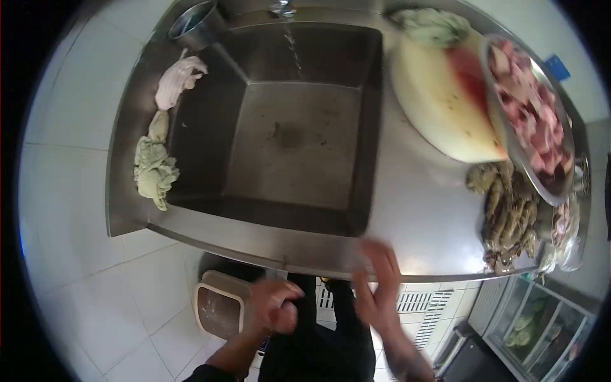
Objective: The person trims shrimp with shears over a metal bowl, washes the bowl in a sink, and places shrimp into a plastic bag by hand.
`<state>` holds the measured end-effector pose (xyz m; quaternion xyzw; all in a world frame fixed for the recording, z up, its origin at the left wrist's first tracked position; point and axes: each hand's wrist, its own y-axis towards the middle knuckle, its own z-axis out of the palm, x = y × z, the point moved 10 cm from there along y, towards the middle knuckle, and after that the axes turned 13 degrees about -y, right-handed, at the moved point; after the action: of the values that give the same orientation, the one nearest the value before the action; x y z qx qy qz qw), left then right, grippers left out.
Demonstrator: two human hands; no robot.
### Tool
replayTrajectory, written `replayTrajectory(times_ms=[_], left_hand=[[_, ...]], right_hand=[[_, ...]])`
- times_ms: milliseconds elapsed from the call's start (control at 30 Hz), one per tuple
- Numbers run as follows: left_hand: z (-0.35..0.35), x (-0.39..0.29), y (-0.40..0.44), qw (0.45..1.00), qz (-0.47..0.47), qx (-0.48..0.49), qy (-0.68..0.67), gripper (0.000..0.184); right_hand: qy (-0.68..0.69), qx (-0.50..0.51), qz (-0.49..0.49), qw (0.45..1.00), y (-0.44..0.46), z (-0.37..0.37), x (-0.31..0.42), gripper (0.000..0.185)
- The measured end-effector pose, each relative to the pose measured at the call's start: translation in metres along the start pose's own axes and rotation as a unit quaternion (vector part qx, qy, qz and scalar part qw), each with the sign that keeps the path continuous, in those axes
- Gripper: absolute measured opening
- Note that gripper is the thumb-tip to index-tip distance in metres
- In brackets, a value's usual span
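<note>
My left hand [275, 307] hangs in front of the sink's front edge, blurred by motion. Its fingers are loosely bent, with a gap by the thumb and nothing visible in them. My right hand [377, 280] is also smeared, its fingers stretched out and apart near the steel rim. It holds nothing that I can see. Both are nearest to the deep steel sink [293, 149], where a thin stream of water [293, 48] runs from the tap [282, 9].
A stained white cutting board [428, 105] bears a green cloth [436, 27]. Right of it are a metal tray [541, 186] of raw meat and piled shrimp [509, 219]. Cloths [154, 169] and a metal cup [198, 25] line the left rim. A bin [202, 305] stands below.
</note>
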<state>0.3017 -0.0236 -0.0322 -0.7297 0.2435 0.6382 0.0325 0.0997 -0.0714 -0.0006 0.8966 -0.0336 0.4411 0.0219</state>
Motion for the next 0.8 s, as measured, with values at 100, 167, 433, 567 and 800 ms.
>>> replayTrajectory(times_ms=[100, 167, 433, 567, 800], left_hand=[[-0.139, 0.007, 0.020, 0.942, -0.016, -0.186, 0.277, 0.049], [-0.190, 0.032, 0.014, 0.919, -0.018, -0.240, 0.314, 0.047], [-0.233, 0.086, -0.025, 0.915, -0.093, -0.210, 0.331, 0.031], [-0.235, 0.095, -0.031, 0.920, -0.118, -0.204, 0.314, 0.029], [-0.235, 0.095, -0.025, 0.939, -0.099, -0.182, 0.276, 0.022]], right_hand=[[-0.035, 0.069, -0.091, 0.993, 0.153, 0.135, 0.022, 0.031], [-0.281, 0.186, -0.056, 0.940, 0.249, 0.261, -0.069, 0.031], [-0.417, 0.251, -0.026, 0.873, 0.299, 0.453, -0.261, 0.031], [-0.491, 0.233, -0.160, 0.824, 0.293, 0.499, -0.247, 0.036], [-0.405, 0.260, 0.053, 0.875, 0.306, 0.485, -0.263, 0.033]])
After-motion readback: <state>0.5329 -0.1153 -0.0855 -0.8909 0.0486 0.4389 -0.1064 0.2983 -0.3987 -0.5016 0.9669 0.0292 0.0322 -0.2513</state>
